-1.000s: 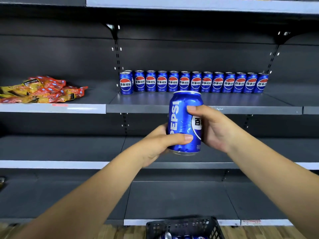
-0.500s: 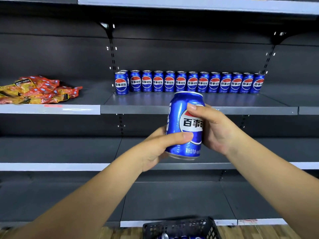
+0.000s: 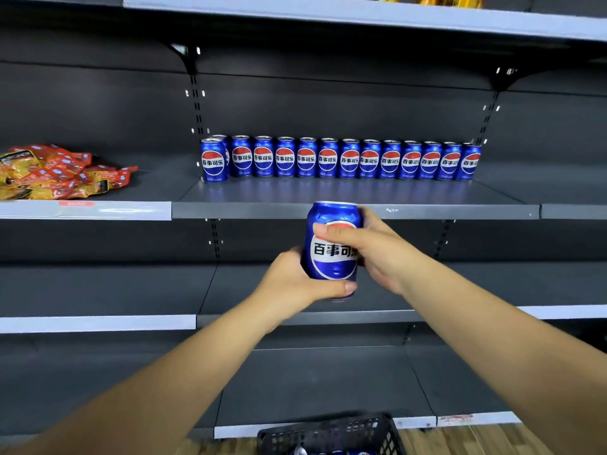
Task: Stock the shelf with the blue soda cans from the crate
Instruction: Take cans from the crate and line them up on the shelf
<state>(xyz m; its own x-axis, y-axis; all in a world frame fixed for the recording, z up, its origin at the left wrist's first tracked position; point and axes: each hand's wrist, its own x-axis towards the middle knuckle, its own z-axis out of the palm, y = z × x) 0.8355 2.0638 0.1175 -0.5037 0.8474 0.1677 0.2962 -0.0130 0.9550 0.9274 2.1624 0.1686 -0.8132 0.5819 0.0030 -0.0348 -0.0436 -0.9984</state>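
Both hands, left (image 3: 292, 284) and right (image 3: 377, 254), grip a can (image 3: 331, 247) below the shelf (image 3: 427, 211); next, lift it beside the row (image 3: 341, 159).

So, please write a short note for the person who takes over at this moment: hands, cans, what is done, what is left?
Left hand: grips the held can low, thumb across its bottom.
Right hand: grips the same can, thumb across the label.
The can is upright, label toward the camera, just below the shelf edge.
Done: a row of cans stands along the back, one more in front at its left end.
Left: place this can; more show in the crate.
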